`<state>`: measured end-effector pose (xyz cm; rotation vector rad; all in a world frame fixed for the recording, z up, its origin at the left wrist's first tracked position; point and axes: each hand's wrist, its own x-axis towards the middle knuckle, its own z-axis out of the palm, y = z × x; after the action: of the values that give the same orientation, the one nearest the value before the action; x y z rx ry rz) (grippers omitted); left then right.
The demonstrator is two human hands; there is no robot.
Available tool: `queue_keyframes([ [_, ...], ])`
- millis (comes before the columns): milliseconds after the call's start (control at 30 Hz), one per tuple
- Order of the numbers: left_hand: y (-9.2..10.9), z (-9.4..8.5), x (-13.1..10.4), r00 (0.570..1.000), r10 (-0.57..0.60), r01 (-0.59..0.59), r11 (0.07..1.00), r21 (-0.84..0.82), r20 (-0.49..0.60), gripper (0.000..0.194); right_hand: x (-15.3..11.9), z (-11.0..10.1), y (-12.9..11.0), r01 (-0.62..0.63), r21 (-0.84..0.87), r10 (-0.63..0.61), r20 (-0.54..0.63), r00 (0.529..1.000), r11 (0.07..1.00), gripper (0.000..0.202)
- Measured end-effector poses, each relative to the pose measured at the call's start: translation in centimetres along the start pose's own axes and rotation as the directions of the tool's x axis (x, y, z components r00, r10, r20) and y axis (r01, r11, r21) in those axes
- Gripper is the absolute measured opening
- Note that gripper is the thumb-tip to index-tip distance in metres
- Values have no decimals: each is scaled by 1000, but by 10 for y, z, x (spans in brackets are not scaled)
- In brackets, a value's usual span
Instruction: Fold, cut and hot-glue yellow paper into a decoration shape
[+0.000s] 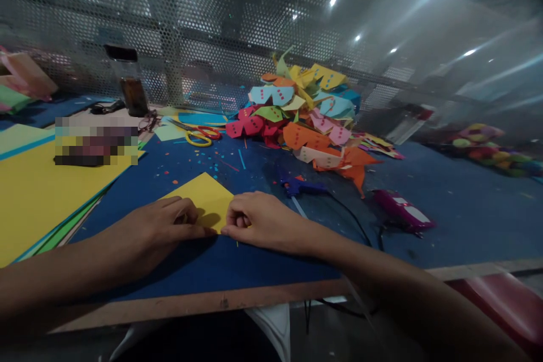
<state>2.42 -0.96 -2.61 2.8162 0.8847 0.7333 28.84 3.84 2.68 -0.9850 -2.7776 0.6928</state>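
A piece of yellow paper (207, 189) lies on the blue table, one corner pointing away from me and its near edge running between my hands. My left hand (180, 220) is closed at the paper's left side, thumb and fingers pinching the near edge. On the right side, my right hand (244, 218) has curled fingers, its thumb and forefinger pressed on the same edge. The two hands' fingertips almost meet at the middle. Parts of the paper are hidden under both hands.
Scissors with yellow and red handles (198, 137) lie behind the paper among scraps. A blue glue gun (299, 185) with a cord and a purple device (403, 210) are at right. Folded paper shapes (305, 110) form a heap. Coloured sheets (46, 186) and a bottle (131, 87) stand left.
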Motion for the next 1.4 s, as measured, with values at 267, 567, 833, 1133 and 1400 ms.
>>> queue_keyframes([
  [267,-4,4,-5,999,-21,21,1000,18,27,47,-3,1,2,23,-12,-23,-14,1000,1000,8],
  [567,-2,3,-4,999,-16,15,1000,21,35,47,-3,-1,-2,11,-50,-11,-11,1000,999,8],
  [833,-2,4,-3,1000,-13,13,1000,-4,26,46,-6,-7,3,12,-10,-12,28,1000,1000,9],
  [1133,-1,2,-4,999,-23,22,1000,6,38,45,-6,-10,0,-22,-50,24,42,999,998,10],
  [1400,0,1,-3,999,-27,26,1000,8,38,46,-10,-18,1,-28,-59,34,102,994,998,8],
])
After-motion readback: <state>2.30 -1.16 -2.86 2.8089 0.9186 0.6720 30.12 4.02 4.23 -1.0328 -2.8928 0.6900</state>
